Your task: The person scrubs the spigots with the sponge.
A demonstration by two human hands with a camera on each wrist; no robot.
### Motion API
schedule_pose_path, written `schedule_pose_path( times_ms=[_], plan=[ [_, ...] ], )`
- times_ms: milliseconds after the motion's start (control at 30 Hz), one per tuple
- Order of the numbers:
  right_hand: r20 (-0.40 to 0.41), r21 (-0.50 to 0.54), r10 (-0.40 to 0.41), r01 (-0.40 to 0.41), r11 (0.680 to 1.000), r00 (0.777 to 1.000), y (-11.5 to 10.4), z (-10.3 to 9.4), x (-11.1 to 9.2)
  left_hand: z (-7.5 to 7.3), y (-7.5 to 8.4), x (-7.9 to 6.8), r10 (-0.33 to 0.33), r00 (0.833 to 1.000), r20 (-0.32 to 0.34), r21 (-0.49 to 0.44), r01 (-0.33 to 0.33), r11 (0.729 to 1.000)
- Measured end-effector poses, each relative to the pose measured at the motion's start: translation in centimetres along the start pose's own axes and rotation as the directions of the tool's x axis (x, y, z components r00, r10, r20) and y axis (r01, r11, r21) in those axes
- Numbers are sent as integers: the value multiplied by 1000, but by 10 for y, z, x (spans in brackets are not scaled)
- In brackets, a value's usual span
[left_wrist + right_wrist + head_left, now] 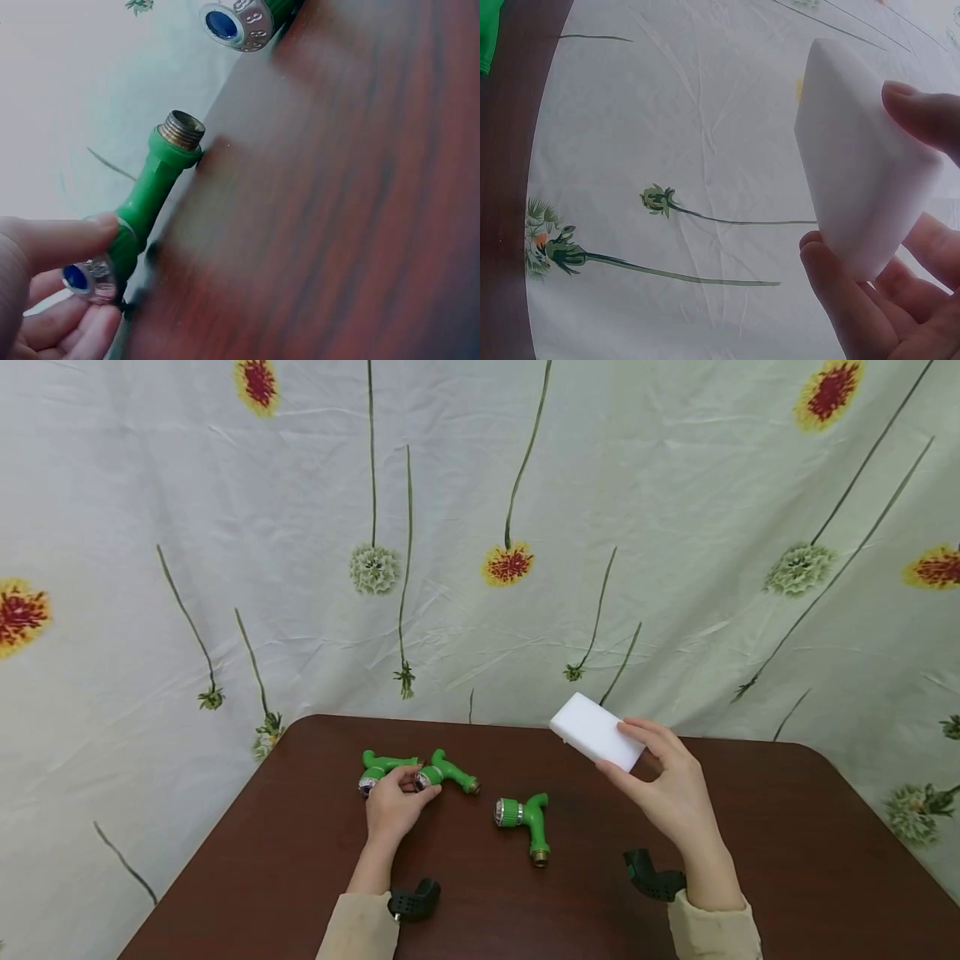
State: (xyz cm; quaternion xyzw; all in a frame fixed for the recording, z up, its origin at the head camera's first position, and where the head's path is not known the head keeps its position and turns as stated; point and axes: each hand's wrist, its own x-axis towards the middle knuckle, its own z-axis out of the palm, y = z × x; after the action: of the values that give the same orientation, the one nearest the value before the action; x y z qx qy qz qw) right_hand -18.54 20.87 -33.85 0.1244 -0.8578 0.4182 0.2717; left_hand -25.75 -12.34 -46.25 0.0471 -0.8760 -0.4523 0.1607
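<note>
My left hand (394,806) pinches the silver-and-green knob end of a green faucet (450,772); its threaded brass end (183,130) points away from the fingers in the left wrist view. Another green faucet (387,763) lies just left of it, partly behind the hand. A third green faucet (534,820) lies on its side between the two hands, knob to the left. Raised above the table's right half, my right hand (672,787) grips a white rectangular sponge (597,730) by one end, the thumb on one side and fingers on the other.
The dark brown wooden table (585,918) has rounded far corners. Right behind it hangs a pale cloth (450,627) printed with flowers. Black straps with camera mounts (415,900) sit at both wrists.
</note>
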Motion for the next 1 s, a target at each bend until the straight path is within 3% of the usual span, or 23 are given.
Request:
schedule_pose_path(
  times_ms=[167, 333, 433, 600, 733, 900, 1000],
  plan=[
    [6, -3, 1, -1, 1000, 1000, 0, 0, -1, 1, 5, 1, -24, 999, -32, -124, 20, 992],
    [12, -2, 0, 0, 1000, 1000, 0, 1, -1, 1, 23, -1, 54, 998, -13, -284, -55, 957],
    [18, -8, 5, -5, 1000, 1000, -1, 1, -1, 1, 38, -5, 150, 988, 28, -380, -129, 916],
    [26, -2, 6, -6, 1000, 1000, -4, 2, -1, 3, 67, -13, 309, 947, 85, -541, -217, 813],
    [22, 18, -3, 3, 1000, 1000, -6, 4, -2, -2, 90, -23, 379, 922, 78, -585, -266, 766],
    [28, 41, -34, 32, 999, 999, -8, 11, -2, -13, 118, -38, 416, 907, 65, -576, -306, 758],
    [29, 47, -63, 61, 997, 998, -9, 16, -3, -13, 124, -43, 415, 907, 78, -573, -300, 763]
  ],
)
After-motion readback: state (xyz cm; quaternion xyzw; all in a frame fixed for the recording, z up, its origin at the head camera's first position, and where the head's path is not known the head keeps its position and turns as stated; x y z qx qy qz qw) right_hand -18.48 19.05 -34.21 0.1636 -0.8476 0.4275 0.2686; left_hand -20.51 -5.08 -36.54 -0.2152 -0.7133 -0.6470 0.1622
